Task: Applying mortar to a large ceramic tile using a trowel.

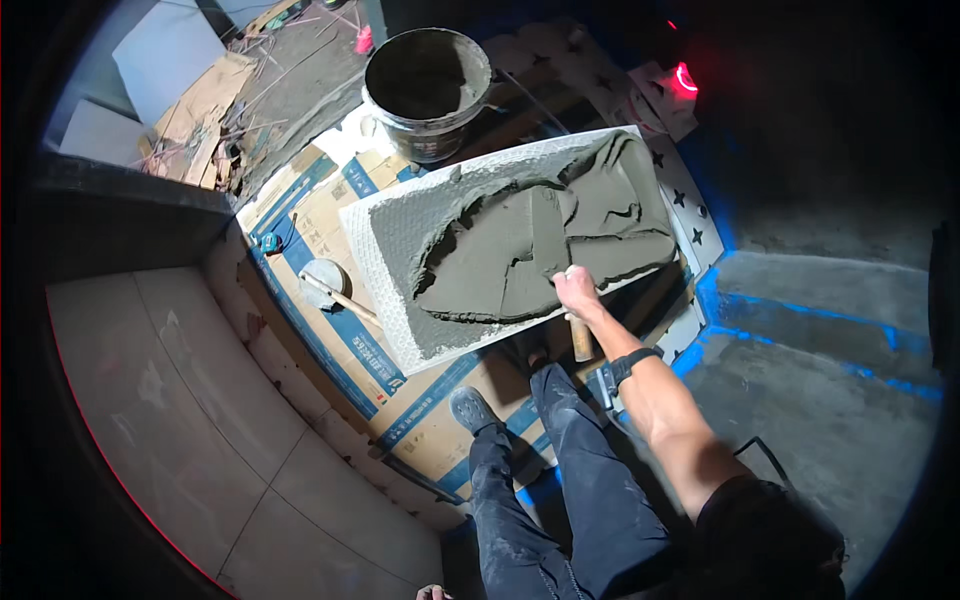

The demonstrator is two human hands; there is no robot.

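My right hand (577, 290) is closed around the wooden handle (581, 340) of a trowel. The trowel's blade (548, 232) looks coated in grey and lies on the mortar, hard to tell apart from it. Thick grey mortar (480, 265) is heaped and partly smoothed over a large tile (385, 245), whose pale, textured back faces up. Ridges and folds stand along the mortar's rim, mostly at the far right. At the lower edge only a bit of my left hand (433, 593) shows, so its fingers cannot be read.
Beyond the tile stands a mortar-smeared bucket (428, 120). A mallet-like tool with a pale round head (324, 284) lies left, near a teal tape measure (270, 243). Printed cardboard (430, 415) lies under my feet. A red light (685, 77) glows far right; debris (215, 110) lies far left.
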